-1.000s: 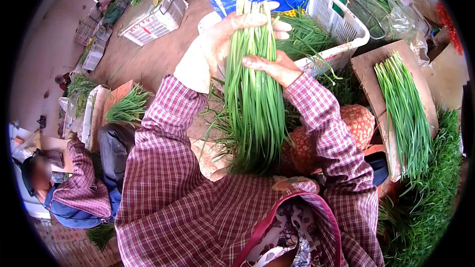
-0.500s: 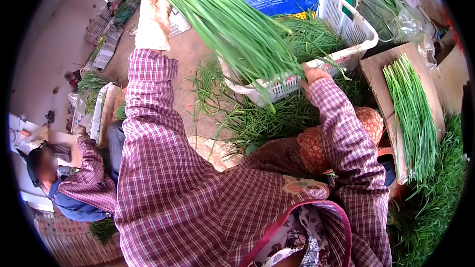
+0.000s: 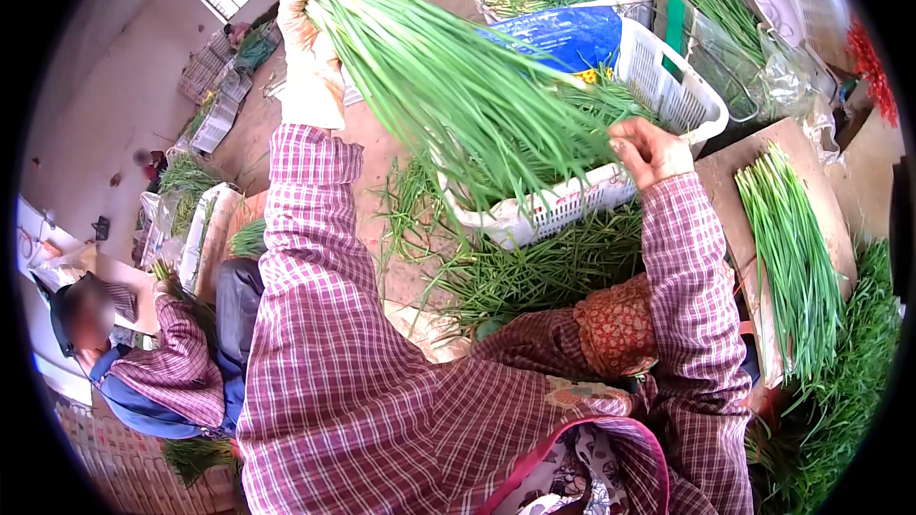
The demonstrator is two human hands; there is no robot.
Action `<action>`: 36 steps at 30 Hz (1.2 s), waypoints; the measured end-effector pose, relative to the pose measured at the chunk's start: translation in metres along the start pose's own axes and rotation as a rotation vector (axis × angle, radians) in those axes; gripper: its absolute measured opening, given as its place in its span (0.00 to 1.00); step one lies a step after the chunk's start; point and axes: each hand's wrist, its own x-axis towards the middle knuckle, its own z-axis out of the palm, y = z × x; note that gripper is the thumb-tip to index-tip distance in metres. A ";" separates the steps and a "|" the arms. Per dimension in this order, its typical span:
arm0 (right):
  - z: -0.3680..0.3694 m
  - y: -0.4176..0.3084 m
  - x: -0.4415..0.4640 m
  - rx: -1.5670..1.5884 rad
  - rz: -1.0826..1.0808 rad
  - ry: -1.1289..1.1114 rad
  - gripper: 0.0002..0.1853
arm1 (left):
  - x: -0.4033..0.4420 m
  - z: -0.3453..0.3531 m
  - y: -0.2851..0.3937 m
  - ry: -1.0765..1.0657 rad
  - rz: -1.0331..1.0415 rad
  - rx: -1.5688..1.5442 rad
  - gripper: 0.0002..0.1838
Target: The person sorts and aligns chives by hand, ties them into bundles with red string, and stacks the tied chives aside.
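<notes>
Green stalk bunch [image 3: 453, 76], upper centre, clasped in left hand [image 3: 299, 21]; right hand [image 3: 651, 151] curled beside bunch, hold unclear.

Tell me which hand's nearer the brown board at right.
Right. The right hand is just left of the board in the picture, by its upper end. The left hand is far off, upper left, gripping the green bunch.
</notes>
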 end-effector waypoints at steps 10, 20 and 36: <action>0.023 -0.078 0.057 0.345 -0.411 0.201 0.07 | 0.000 0.029 -0.034 -0.411 -0.029 -0.167 0.03; 0.031 -0.091 0.071 0.302 -0.334 0.078 0.12 | -0.008 0.045 -0.059 -0.436 -0.095 -0.198 0.06; 0.008 -0.069 0.038 0.044 -0.342 0.073 0.10 | -0.010 0.009 -0.040 -0.427 -0.079 -0.162 0.05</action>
